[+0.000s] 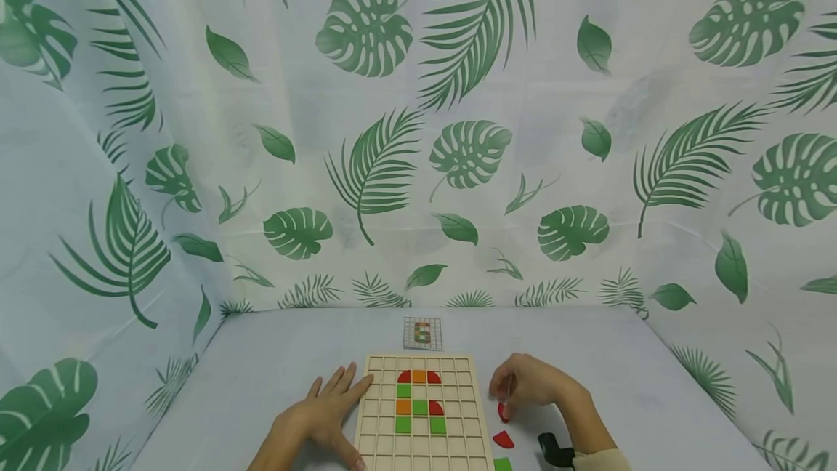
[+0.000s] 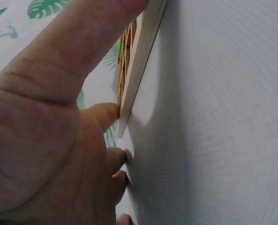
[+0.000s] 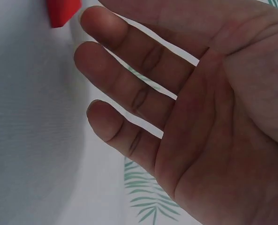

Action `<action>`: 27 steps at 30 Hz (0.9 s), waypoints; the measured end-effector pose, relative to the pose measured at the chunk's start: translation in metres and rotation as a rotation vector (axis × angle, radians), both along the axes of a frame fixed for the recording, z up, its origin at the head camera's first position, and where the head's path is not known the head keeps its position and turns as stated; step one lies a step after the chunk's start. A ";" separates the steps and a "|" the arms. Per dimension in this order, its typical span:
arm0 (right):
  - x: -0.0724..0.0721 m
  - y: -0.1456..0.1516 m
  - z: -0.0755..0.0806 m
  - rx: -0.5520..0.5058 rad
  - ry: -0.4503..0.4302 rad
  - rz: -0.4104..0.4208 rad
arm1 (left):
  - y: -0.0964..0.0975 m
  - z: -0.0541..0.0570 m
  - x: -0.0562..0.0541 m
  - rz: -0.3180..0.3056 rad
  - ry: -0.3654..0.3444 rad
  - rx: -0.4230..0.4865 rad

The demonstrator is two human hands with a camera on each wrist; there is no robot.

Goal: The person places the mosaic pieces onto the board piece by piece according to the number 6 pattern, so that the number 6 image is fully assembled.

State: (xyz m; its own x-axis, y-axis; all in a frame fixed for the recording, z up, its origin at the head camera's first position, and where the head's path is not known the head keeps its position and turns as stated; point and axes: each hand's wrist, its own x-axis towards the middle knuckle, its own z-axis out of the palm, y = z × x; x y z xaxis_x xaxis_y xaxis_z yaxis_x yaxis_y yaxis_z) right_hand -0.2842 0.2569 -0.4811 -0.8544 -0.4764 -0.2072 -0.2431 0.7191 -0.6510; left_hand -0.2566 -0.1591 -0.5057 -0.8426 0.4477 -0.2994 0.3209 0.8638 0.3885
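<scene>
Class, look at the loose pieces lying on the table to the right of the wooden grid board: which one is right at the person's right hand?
The red piece at the right hand, farthest up the table. The other red piece and the green piece lie nearer the camera.
</scene>
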 end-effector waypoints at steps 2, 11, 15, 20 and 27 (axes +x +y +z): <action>-0.001 0.001 -0.003 0.007 -0.007 0.005 | 0.000 0.000 0.000 -0.002 0.000 0.002; 0.001 -0.003 -0.008 0.025 -0.016 -0.022 | 0.000 -0.002 0.000 -0.008 0.002 0.013; 0.000 -0.003 -0.010 0.030 -0.005 -0.010 | 0.000 -0.001 0.000 -0.010 0.001 0.015; 0.000 -0.004 -0.010 0.037 0.002 0.001 | -0.001 -0.001 0.001 -0.014 0.004 0.017; 0.001 -0.007 -0.006 0.019 0.028 0.025 | -0.001 -0.001 0.001 -0.013 0.007 0.016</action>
State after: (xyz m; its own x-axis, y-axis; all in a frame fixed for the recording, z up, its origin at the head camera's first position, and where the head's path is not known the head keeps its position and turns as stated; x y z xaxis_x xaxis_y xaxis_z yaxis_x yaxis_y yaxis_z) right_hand -0.2834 0.2502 -0.4872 -0.8478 -0.4939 -0.1930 -0.2791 0.7250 -0.6296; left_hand -0.2559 -0.1596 -0.5062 -0.8389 0.4629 -0.2861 0.3346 0.8534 0.3996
